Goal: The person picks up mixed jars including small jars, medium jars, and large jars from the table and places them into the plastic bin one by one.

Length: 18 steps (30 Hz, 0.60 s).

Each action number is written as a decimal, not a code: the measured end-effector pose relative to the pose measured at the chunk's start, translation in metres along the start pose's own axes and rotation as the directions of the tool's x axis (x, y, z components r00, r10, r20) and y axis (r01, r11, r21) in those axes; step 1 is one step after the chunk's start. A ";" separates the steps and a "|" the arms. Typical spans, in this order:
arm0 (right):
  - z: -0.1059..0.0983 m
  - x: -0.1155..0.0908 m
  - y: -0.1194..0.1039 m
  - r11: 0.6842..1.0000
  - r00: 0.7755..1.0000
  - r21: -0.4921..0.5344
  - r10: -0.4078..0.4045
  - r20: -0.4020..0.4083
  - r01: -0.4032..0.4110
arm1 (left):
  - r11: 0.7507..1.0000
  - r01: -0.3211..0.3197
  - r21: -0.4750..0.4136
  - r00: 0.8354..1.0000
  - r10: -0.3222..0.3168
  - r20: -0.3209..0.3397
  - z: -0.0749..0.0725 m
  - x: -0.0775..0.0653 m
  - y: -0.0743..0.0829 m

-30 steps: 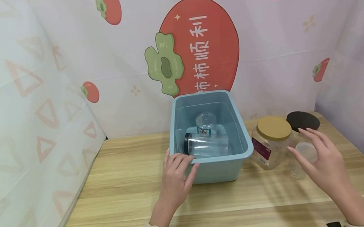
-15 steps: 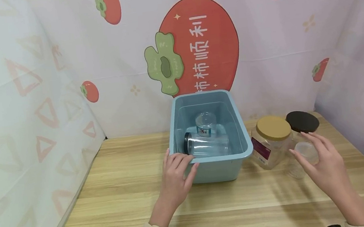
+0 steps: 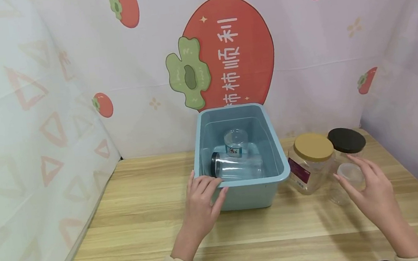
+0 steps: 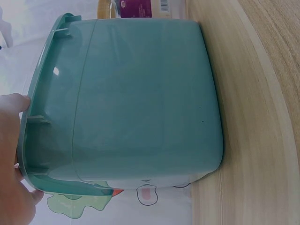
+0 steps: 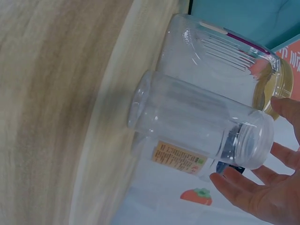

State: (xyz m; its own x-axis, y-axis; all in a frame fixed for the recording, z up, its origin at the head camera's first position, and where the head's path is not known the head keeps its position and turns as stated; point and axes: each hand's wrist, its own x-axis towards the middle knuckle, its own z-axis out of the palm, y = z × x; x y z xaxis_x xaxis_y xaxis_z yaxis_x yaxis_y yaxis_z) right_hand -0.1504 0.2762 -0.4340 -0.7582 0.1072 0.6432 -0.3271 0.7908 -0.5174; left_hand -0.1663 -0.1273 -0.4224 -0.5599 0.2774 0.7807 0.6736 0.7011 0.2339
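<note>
My left hand (image 3: 199,202) grips the near left corner of a blue plastic basin (image 3: 246,197), fingers over the rim and thumb outside. Inside the basin a clear jar with a black lid (image 3: 238,166) lies on its side, and a small clear jar with a blue label (image 3: 236,142) is behind it. My right hand (image 3: 374,190) is spread beside a slim clear plastic jar (image 5: 197,115) with a translucent lid, which stands upright on the table. The right wrist view shows thumb and fingers around the lid's sides; whether they touch it I cannot tell.
A large clear jar with a gold lid (image 3: 313,147) and dark red label stands right of the basin. Behind it is another jar with a black lid (image 3: 347,139). The wooden table (image 3: 146,225) meets patterned cloth walls (image 3: 146,129) at back and sides.
My right hand has drawn very slightly down, around the slim jar. The left hand and basin have stayed in place.
</note>
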 end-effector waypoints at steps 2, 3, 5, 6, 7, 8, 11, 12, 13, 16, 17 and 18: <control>0.001 0.000 0.002 1.000 1.000 0.008 0.014 0.010 -0.014 | 1.000 0.001 0.002 1.000 -0.001 -0.001 0.000 0.000 0.000; 0.002 0.000 0.003 1.000 1.000 0.010 0.019 0.014 -0.019 | 1.000 0.002 0.001 1.000 -0.002 -0.001 0.000 0.000 0.000; 0.003 0.000 0.006 1.000 0.999 0.006 0.028 0.024 -0.028 | 1.000 0.002 0.000 1.000 -0.002 -0.003 0.000 0.000 0.000; 0.004 0.000 0.007 0.999 0.999 -0.002 0.032 0.027 -0.032 | 1.000 0.002 0.000 1.000 -0.002 -0.004 0.000 0.000 0.000; 0.004 0.000 0.009 0.999 0.999 -0.010 0.035 0.030 -0.034 | 1.000 0.001 0.000 1.000 -0.001 -0.004 -0.001 0.001 0.000; 0.004 0.000 0.010 0.999 0.999 -0.018 0.038 0.033 -0.037 | 1.000 0.000 0.002 1.000 0.000 -0.005 0.000 0.001 0.000; 0.006 -0.001 0.012 0.998 0.998 -0.049 0.045 0.042 -0.043 | 1.000 0.000 0.003 1.000 0.000 -0.003 0.000 0.001 0.000; 0.006 -0.001 0.013 0.997 0.998 -0.055 0.048 0.043 -0.045 | 1.000 0.001 0.004 1.000 -0.001 -0.002 -0.001 0.001 0.000; 0.007 -0.002 0.014 0.997 0.998 -0.060 0.052 0.043 -0.050 | 1.000 0.002 0.004 1.000 -0.002 -0.001 -0.001 0.001 0.000; 0.008 -0.004 0.015 0.996 0.997 -0.070 0.064 0.036 -0.062 | 1.000 0.005 0.001 1.000 -0.005 0.001 -0.001 0.001 0.001; 0.009 -0.004 0.016 0.995 0.997 -0.074 0.068 0.034 -0.065 | 1.000 0.005 0.000 1.000 -0.005 0.002 -0.001 0.001 0.001; 0.010 -0.005 0.017 0.995 0.997 -0.073 0.069 0.033 -0.067 | 1.000 0.006 0.001 1.000 -0.006 0.002 -0.001 0.001 0.001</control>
State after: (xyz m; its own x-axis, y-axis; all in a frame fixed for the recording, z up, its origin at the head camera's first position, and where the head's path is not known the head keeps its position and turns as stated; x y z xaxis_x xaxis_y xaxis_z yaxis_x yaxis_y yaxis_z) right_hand -0.1577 0.2832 -0.4511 -0.7973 0.1418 0.5866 -0.2333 0.8240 -0.5163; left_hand -0.1657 -0.1270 -0.4213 -0.5647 0.2747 0.7783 0.6699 0.7034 0.2378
